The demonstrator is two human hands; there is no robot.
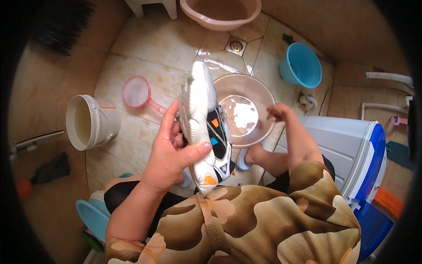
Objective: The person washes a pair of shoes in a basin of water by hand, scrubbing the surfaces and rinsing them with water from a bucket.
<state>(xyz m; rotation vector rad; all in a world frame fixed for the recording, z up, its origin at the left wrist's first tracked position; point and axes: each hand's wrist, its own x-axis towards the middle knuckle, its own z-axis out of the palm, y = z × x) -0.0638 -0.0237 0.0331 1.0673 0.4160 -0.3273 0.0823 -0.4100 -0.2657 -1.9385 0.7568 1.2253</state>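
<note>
My left hand [169, 145] is closed around a white sneaker [200, 119] with black, orange and teal patches. The shoe is turned on its side, its sole toward my palm and its toe pointing away from me. Beyond it on the floor stands a round beige basin [267, 88] with a little water and a bright reflection in it; the shoe hides part of its left side. At the basin's right rim is my right hand [277, 112], its fingers bent over the edge and partly hidden.
A pink dipper [137, 91] with a whitish inside and a white bucket [105, 123] are to the left. A pink tub [220, 24] stands at the far side near a floor drain [236, 46]. On the right are a blue bucket [301, 66] and a white-and-blue appliance [338, 141].
</note>
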